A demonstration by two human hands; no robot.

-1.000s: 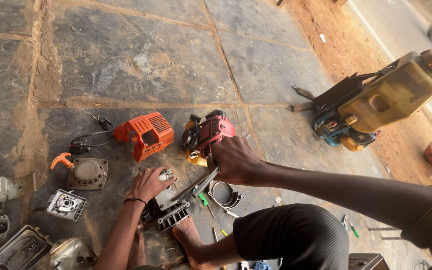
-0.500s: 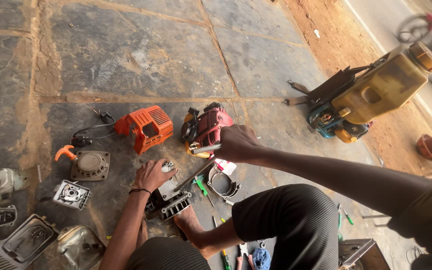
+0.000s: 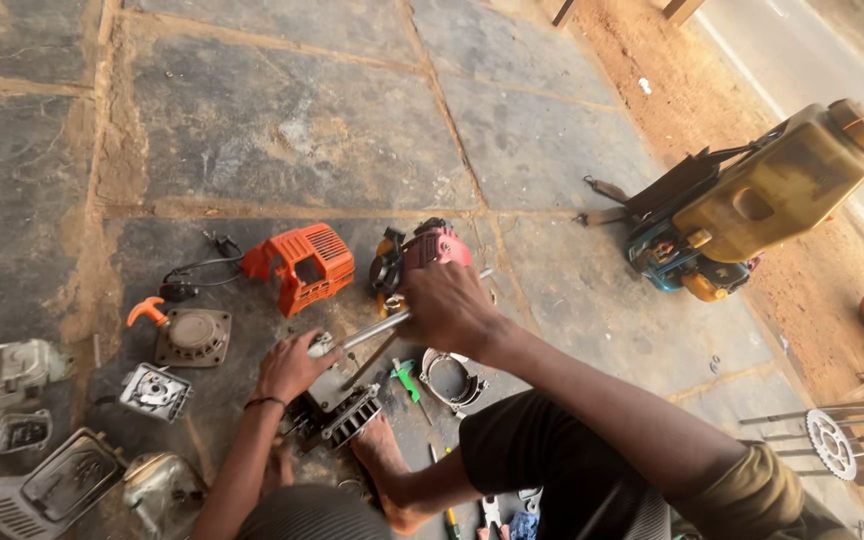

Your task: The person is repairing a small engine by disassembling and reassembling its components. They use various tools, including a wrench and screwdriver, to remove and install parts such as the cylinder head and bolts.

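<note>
I sit on a stone floor over a small finned engine block (image 3: 342, 415). My left hand (image 3: 292, 365) rests on top of the block, holding the end of a long metal tool (image 3: 367, 332). My right hand (image 3: 447, 305) grips the other end of that tool above the block. A bare foot (image 3: 382, 460) lies against the block's right side. Just beyond my right hand sits a red engine housing (image 3: 427, 250).
An orange cover (image 3: 302, 265) with a black cable, a recoil starter (image 3: 187, 335) with orange handle, grey covers (image 3: 12, 375) and a round metal ring (image 3: 449, 377) lie around. A yellow-tanked backpack sprayer (image 3: 752, 205) lies right. Green screwdriver (image 3: 407, 382) near my knee.
My right hand has come down from the red housing toward the block with the metal tool. My left hand stays on the block. The camera view has shifted slightly.
</note>
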